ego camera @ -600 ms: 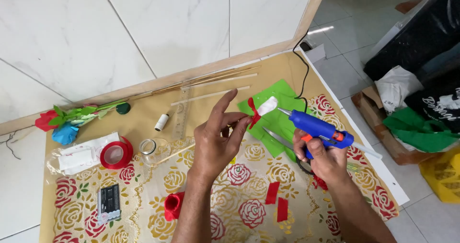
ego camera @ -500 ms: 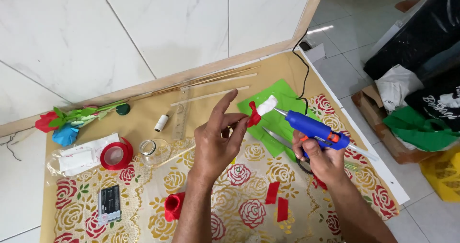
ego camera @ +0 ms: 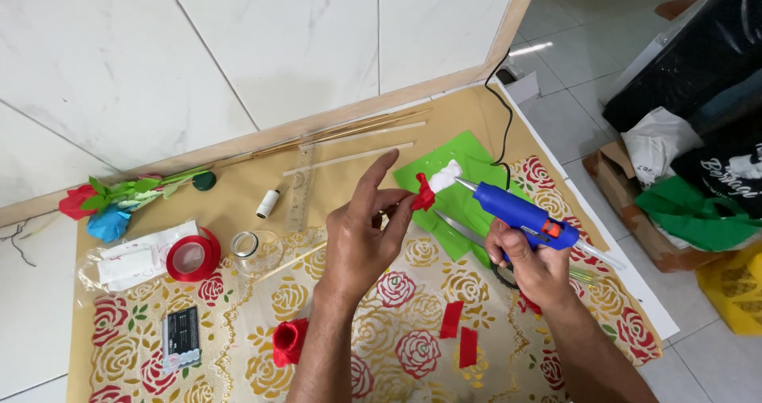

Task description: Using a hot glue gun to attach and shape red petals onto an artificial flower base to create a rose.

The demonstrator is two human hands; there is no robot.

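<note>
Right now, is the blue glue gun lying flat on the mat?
No, the right hand holds the blue glue gun above the mat, nozzle toward a red piece.

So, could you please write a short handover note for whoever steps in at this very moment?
Left hand: raised, fingertips pinching a small red piece.
Right hand: gripping the blue glue gun, nozzle pointed at the red piece, close to it; contact unclear.
On the mat: green sheet under the work, two red strips, a red rolled piece, red tape roll, clear ruler.
Done: finished paper flowers lie at far left.
Left: the red strips lie loose, not yet used.
</note>
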